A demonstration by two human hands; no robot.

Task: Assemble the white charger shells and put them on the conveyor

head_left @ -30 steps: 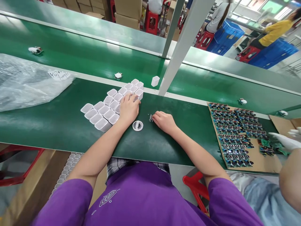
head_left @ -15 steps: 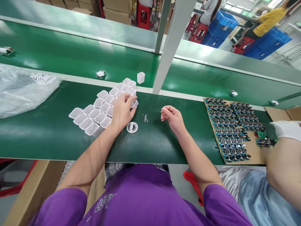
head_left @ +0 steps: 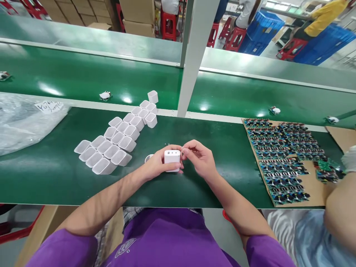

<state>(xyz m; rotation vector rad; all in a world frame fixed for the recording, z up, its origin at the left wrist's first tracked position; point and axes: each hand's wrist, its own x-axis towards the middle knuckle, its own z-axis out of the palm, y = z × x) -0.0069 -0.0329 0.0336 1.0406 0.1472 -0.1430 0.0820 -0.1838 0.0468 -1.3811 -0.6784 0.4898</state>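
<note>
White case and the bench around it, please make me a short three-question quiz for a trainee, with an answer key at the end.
1. Which hand is wrapped around the white case?
2. True or false: the rows of circuit boards lie on cardboard.
3. Fill in the colour: the cluster of open white housings stands on a ____ worktop.

Key: 1. The left hand. 2. True. 3. Green.

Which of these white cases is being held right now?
The white case in the left hand, with openings showing on its face; the other white cases stand off to its left, with no hand on them.
</note>
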